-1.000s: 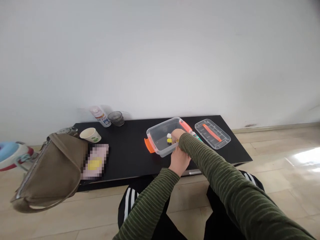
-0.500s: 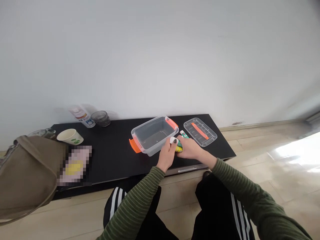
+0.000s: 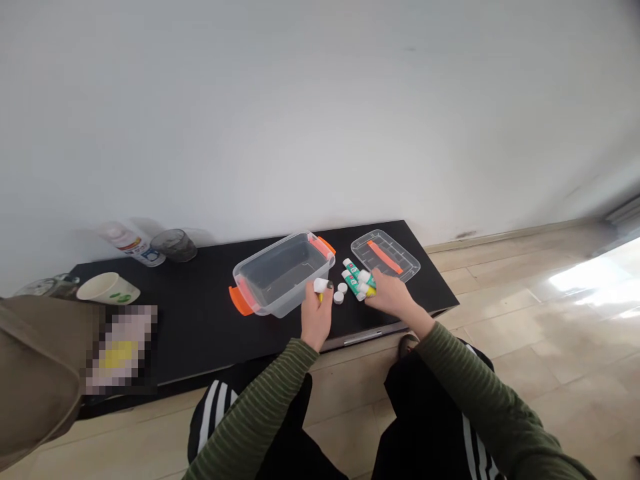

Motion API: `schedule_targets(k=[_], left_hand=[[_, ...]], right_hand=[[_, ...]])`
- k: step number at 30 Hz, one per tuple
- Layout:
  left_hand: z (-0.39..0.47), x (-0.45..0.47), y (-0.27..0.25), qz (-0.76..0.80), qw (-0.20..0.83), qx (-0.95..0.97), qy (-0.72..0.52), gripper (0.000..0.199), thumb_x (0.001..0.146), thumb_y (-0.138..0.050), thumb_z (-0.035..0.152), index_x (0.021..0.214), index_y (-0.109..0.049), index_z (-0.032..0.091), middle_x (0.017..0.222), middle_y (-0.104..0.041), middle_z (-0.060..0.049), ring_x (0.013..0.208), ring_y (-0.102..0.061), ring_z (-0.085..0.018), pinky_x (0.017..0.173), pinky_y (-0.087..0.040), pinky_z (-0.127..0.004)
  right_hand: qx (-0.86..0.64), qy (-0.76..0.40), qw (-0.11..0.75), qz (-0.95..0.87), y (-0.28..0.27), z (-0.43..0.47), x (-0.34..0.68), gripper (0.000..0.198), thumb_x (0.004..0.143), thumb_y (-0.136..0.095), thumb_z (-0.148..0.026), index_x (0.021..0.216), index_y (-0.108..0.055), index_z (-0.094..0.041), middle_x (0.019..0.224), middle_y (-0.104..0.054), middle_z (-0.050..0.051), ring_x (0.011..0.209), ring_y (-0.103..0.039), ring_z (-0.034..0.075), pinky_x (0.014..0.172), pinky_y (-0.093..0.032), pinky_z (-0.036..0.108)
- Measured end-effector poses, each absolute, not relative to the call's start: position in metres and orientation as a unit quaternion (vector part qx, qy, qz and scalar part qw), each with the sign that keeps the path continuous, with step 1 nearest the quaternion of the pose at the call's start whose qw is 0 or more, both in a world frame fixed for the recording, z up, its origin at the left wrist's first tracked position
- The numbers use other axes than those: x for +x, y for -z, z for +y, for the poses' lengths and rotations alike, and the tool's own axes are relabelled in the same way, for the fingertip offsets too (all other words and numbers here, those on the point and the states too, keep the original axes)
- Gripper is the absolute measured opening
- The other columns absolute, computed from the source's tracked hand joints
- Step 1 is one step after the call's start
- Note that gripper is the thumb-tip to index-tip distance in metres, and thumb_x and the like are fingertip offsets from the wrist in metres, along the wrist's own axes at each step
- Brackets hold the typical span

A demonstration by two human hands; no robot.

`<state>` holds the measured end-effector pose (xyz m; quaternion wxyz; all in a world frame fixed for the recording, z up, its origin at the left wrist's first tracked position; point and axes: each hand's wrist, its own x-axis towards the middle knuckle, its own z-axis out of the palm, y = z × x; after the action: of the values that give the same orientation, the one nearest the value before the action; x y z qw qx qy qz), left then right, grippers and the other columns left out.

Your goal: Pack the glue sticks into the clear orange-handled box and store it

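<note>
My left hand (image 3: 317,321) is closed around a glue stick with a white cap (image 3: 320,285) and a bit of yellow showing, just in front of the clear plastic box (image 3: 295,303). To its right, the fingers of my right hand (image 3: 393,297) are closed on a green, white and yellow glue stick (image 3: 367,279); part of it is hidden by the hand. Beside that hand, green-and-white glue sticks (image 3: 351,268) lie on the black table. Two small round white pieces (image 3: 339,298) sit between my hands. The box is lidless, with its orange latches folded outward.
The clear lid (image 3: 410,270) with an orange handle lies at the right. Leftward are a paper cup (image 3: 103,289), a dark glass (image 3: 175,247), a spray can (image 3: 135,247), a blurred packet (image 3: 120,350) and a brown bag (image 3: 40,373). A wall runs behind the black table (image 3: 210,307).
My hands have moved apart, the left one toward the box. The glue sticks and round white pieces between them now show. The view has shifted slightly, so the table appears farther left.
</note>
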<state>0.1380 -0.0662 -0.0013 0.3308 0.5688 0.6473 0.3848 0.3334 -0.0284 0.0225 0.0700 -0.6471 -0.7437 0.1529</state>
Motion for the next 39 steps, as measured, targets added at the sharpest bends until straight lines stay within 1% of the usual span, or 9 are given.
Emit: schedule_targets(k=[4, 9, 15, 20, 25, 29, 32, 35, 39], left_hand=[[-0.058, 0.13, 0.009, 0.693, 0.231, 0.674, -0.106, 0.033, 0.096, -0.04, 0.052, 0.11, -0.049, 0.023, 0.085, -0.072, -0.008, 0.084, -0.07, -0.029, 0.072, -0.045, -0.033], [-0.048, 0.127, 0.021, 0.711, 0.173, 0.681, -0.007, 0.036, 0.099, -0.033, 0.045, 0.122, -0.045, 0.02, 0.105, -0.073, -0.016, 0.099, -0.07, -0.034, 0.081, -0.047, -0.04], [-0.044, 0.124, 0.034, 0.723, 0.228, 0.651, -0.037, 0.04, 0.099, -0.035, 0.044, 0.126, -0.042, 0.016, 0.124, -0.064, -0.023, 0.107, -0.068, -0.035, 0.085, -0.048, -0.042], [-0.045, 0.129, 0.036, 0.723, 0.253, 0.635, -0.104, 0.049, 0.097, -0.041, 0.039, 0.139, -0.036, 0.014, 0.138, -0.05, -0.025, 0.11, -0.066, -0.036, 0.086, -0.049, -0.043], [-0.048, 0.131, 0.039, 0.697, 0.246, 0.657, -0.146, 0.052, 0.097, -0.04, 0.03, 0.145, -0.032, 0.013, 0.139, -0.045, -0.023, 0.106, -0.068, -0.032, 0.084, -0.051, -0.04], [-0.05, 0.129, 0.043, 0.686, 0.234, 0.674, -0.145, 0.05, 0.098, -0.036, 0.029, 0.146, -0.034, 0.014, 0.139, -0.044, -0.022, 0.105, -0.068, -0.031, 0.083, -0.051, -0.039], [-0.052, 0.127, 0.044, 0.682, 0.224, 0.684, -0.129, 0.06, 0.095, -0.046, 0.039, 0.148, -0.032, 0.014, 0.144, -0.041, -0.022, 0.115, -0.064, -0.033, 0.085, -0.052, -0.039], [-0.054, 0.126, 0.044, 0.675, 0.222, 0.695, -0.109, 0.076, 0.086, -0.061, 0.042, 0.15, -0.029, 0.017, 0.15, -0.036, -0.02, 0.124, -0.058, -0.033, 0.089, -0.052, -0.038], [-0.054, 0.125, 0.045, 0.663, 0.213, 0.711, -0.104, 0.069, 0.087, -0.06, 0.027, 0.149, -0.031, 0.018, 0.15, -0.037, -0.019, 0.128, -0.056, -0.032, 0.094, -0.051, -0.038]], right_hand=[[-0.697, -0.238, 0.132, -0.663, -0.006, 0.007, 0.349, 0.045, 0.075, -0.066, -0.039, 0.111, -0.049, -0.019, 0.103, -0.068, 0.009, 0.095, -0.066, 0.026, 0.072, -0.045, 0.03], [-0.719, -0.224, 0.119, -0.647, 0.012, 0.032, 0.336, 0.043, 0.076, -0.066, -0.037, 0.11, -0.05, -0.017, 0.105, -0.067, 0.011, 0.099, -0.065, 0.028, 0.076, -0.046, 0.032], [-0.71, -0.184, 0.094, -0.673, 0.023, 0.036, 0.325, 0.048, 0.081, -0.067, -0.043, 0.117, -0.052, -0.016, 0.119, -0.062, 0.015, 0.106, -0.064, 0.03, 0.078, -0.046, 0.032], [-0.705, -0.152, 0.074, -0.688, 0.022, 0.032, 0.322, 0.045, 0.093, -0.056, -0.052, 0.122, -0.054, -0.017, 0.122, -0.061, 0.015, 0.104, -0.064, 0.027, 0.081, -0.047, 0.034], [-0.688, -0.079, 0.05, -0.72, 0.022, 0.028, 0.319, 0.037, 0.101, -0.045, -0.045, 0.115, -0.061, -0.015, 0.117, -0.064, 0.017, 0.119, -0.052, 0.029, 0.09, -0.045, 0.038], [-0.687, -0.077, 0.046, -0.721, 0.026, 0.028, 0.318, 0.037, 0.1, -0.046, -0.045, 0.119, -0.06, -0.017, 0.122, -0.061, 0.016, 0.121, -0.048, 0.029, 0.084, -0.049, 0.036], [-0.696, -0.083, 0.051, -0.711, 0.027, 0.026, 0.32, 0.04, 0.099, -0.049, -0.047, 0.123, -0.058, -0.017, 0.125, -0.058, 0.017, 0.12, -0.047, 0.029, 0.081, -0.05, 0.035], [-0.685, -0.08, 0.074, -0.72, 0.026, 0.022, 0.322, 0.036, 0.099, -0.049, -0.038, 0.129, -0.055, -0.019, 0.127, -0.055, 0.015, 0.12, -0.047, 0.028, 0.077, -0.051, 0.033], [-0.642, -0.097, 0.076, -0.757, 0.026, 0.013, 0.326, 0.037, 0.096, -0.045, -0.016, 0.131, -0.056, -0.024, 0.126, -0.054, 0.014, 0.119, -0.048, 0.027, 0.073, -0.05, 0.031]])
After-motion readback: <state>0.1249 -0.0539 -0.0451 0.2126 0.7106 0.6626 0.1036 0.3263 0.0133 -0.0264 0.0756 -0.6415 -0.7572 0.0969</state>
